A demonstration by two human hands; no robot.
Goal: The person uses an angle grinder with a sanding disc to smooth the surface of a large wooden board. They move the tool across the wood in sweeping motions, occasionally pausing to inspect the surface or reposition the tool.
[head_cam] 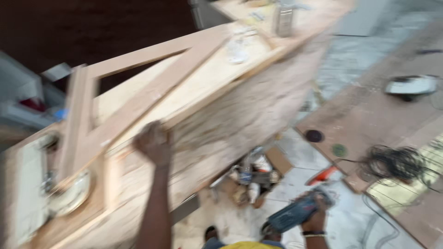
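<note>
Below the workbench (258, 106), a blue, apparently corded power tool (295, 214), blurred.

open brown cardboard box (258, 177) on the floor under the workbench, blurred items inside, no labels, signs or screens

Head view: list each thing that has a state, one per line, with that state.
Left hand: gripping the wooden frame's edge.
Wooden frame: lying flat on the workbench.
Right hand: closed on the blue power tool, held low.
Black cable: tangled on the floor.
</note>
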